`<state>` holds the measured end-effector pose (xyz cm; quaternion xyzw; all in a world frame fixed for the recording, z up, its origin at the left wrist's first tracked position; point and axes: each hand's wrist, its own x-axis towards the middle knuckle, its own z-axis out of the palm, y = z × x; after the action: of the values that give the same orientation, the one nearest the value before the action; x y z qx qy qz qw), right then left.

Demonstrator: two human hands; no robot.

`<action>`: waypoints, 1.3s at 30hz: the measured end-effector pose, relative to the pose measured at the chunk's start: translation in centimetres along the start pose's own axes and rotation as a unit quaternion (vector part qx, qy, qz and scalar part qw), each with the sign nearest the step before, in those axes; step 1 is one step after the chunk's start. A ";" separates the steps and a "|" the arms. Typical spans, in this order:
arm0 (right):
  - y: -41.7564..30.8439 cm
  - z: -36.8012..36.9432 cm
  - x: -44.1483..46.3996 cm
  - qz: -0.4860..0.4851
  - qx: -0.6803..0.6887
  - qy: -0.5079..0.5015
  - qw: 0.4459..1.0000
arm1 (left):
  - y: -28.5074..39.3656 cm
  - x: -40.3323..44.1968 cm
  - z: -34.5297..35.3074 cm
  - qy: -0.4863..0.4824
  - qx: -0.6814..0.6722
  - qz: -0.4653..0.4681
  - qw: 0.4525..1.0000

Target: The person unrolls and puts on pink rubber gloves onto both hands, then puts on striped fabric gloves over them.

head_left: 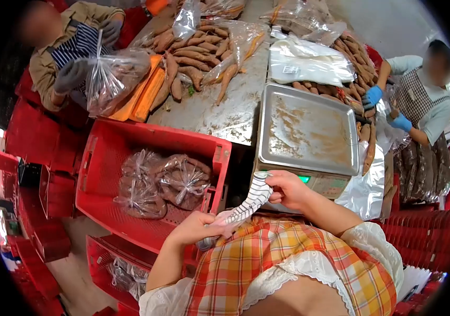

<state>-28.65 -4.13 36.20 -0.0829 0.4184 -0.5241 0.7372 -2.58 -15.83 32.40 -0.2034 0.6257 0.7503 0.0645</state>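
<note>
One striped strip (251,203) bridges both hands above the apron (227,268): the left hand (196,229) closed on its pinkish end, the right hand (291,190) pinching the other before the scale (309,131). Straightening it seems the step; next probably calls for firm pinches. Leftward, a crate (104,152) holds bags (183,181).

The left hand (198,229) is gripping, its fingertips partly hidden, while its bare left forearm (166,263) is slanting in from behind that grip. Ahead and to the right of it, the right hand (290,190) is pinching with curled fingers, the right forearm (331,213) angling back rightward from this pinch.
</note>
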 end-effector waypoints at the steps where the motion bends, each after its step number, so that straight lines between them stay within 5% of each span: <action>1: 0.1 0.2 0.0 0.000 0.005 -0.025 1.000 | -0.2 -0.5 -0.3 0.004 -0.006 -0.002 1.000; 8: 0.8 0.2 0.5 -0.025 -0.068 -0.111 0.991 | -1.3 -1.1 -0.4 0.125 -0.233 -0.022 0.964; 10: 0.5 0.0 0.2 -0.032 -0.072 -0.066 0.995 | 0.0 -0.6 -0.4 0.075 -0.046 -0.036 0.996; 12: 0.3 -1.2 -0.4 -0.027 -0.207 -0.146 0.967 | -1.1 -0.7 -0.8 0.050 -0.055 -0.043 0.996; 18: 2.0 -3.0 -4.0 -0.125 -0.214 -0.151 0.957 | 2.8 2.0 1.0 -0.054 -0.162 0.097 0.980; 19: 2.3 -4.1 -4.5 -0.123 -0.229 -0.167 0.951 | 3.4 2.6 2.2 0.001 -0.241 0.111 0.964; 23: 4.2 -7.2 -8.7 -0.171 -0.145 -0.028 0.974 | 3.7 4.7 2.2 0.050 -0.314 0.075 0.945; 25: 7.1 -10.7 -10.3 -0.330 -0.018 0.077 0.941 | 6.3 6.1 1.6 0.088 -0.262 0.008 0.961; 26: 6.5 -11.4 -13.3 -0.389 0.102 0.111 0.909 | 8.3 7.2 1.6 -0.058 -0.359 0.031 0.931; 28: 6.8 -15.3 -19.4 -0.440 -0.007 0.211 0.873 | 8.9 8.0 1.4 0.102 -0.300 0.025 0.948; 29: 6.2 -14.4 -22.3 -0.412 -0.022 0.294 0.862 | 11.2 8.3 4.5 0.003 -0.339 0.042 0.940; 31: 5.2 -13.5 -25.7 -0.375 -0.026 0.414 0.829 | 11.3 10.0 5.5 0.018 -0.152 0.018 0.988; 35: 5.4 -18.0 -27.7 -0.490 -0.078 0.423 0.758 | 12.7 13.9 10.3 -0.055 -0.028 0.002 0.998; 37: 6.0 -21.5 -27.6 -0.460 -0.045 0.482 0.744 | 14.2 14.5 13.4 -0.108 -0.021 -0.014 0.994; 39: 6.1 -22.6 -26.6 -0.373 -0.227 0.663 0.608 | 15.2 15.2 15.1 -0.169 0.002 -0.035 0.985</action>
<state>-42.95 28.15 32.47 -0.0265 0.8312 -0.5535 -0.0438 -25.15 -6.78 42.40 -0.0956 0.5998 0.7698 0.1960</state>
